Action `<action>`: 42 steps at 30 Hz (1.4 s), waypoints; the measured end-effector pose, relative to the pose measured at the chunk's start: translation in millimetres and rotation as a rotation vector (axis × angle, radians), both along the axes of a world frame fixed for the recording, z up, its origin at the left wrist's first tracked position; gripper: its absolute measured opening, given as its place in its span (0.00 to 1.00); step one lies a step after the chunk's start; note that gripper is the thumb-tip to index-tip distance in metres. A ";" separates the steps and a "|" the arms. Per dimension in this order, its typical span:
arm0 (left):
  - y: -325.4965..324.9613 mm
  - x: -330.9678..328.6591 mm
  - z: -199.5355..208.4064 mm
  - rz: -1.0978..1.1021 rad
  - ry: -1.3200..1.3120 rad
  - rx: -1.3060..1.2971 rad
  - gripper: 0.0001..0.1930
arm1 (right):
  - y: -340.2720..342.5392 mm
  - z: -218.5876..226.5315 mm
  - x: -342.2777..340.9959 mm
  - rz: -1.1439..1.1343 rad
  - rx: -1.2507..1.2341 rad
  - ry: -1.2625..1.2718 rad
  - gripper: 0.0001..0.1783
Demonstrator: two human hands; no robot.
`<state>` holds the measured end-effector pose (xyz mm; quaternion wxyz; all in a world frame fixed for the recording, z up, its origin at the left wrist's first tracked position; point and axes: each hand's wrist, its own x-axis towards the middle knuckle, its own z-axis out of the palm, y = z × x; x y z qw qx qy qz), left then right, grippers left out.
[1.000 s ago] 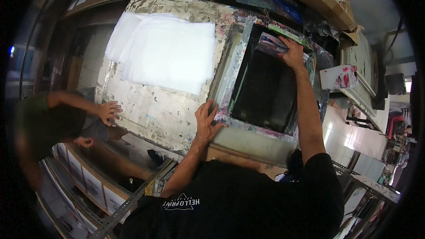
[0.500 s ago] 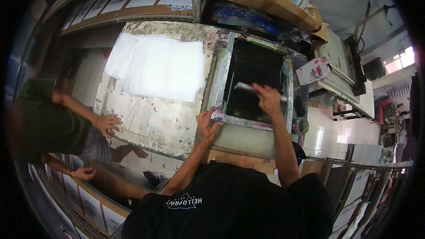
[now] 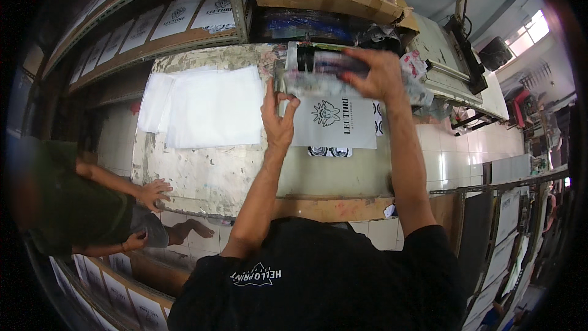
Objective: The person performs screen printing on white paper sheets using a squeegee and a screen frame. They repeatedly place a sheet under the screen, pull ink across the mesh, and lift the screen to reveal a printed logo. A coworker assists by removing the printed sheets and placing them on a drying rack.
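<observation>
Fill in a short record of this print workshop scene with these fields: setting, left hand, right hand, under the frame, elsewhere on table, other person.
setting: worn print table below shelves
left hand: left hand on the near edge of the raised screen-printing frame
right hand: right hand in a grip on the frame's top
under the frame: printed sheet with a black emblem
elsewhere on table: blank white sheets
other person: hand resting on the table edge

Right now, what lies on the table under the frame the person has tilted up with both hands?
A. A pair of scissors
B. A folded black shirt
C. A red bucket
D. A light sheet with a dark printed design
D: with the frame raised by the right hand and left hand, a light sheet with a dark printed design shows flat on the table.
</observation>
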<state>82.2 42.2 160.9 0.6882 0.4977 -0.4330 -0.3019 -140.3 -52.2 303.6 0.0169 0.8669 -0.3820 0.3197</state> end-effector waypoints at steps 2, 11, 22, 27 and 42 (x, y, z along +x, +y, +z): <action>-4.9 4.1 -34.7 0.103 -0.237 0.107 0.35 | -21.3 24.7 5.6 -0.082 0.019 0.083 0.30; 45.8 -43.7 -182.6 0.500 -0.752 0.521 0.14 | -86.2 70.2 14.4 -0.150 0.053 0.125 0.37; 62.4 18.0 -144.5 0.604 0.234 0.267 0.15 | -125.7 68.5 13.0 -0.066 0.046 0.127 0.39; 139.9 126.4 -165.8 0.848 0.243 0.251 0.14 | -116.2 74.1 15.4 -0.125 0.067 0.162 0.36; 70.8 115.1 -117.7 0.684 -0.942 0.216 0.21 | -114.4 71.4 12.7 -0.132 0.101 0.124 0.34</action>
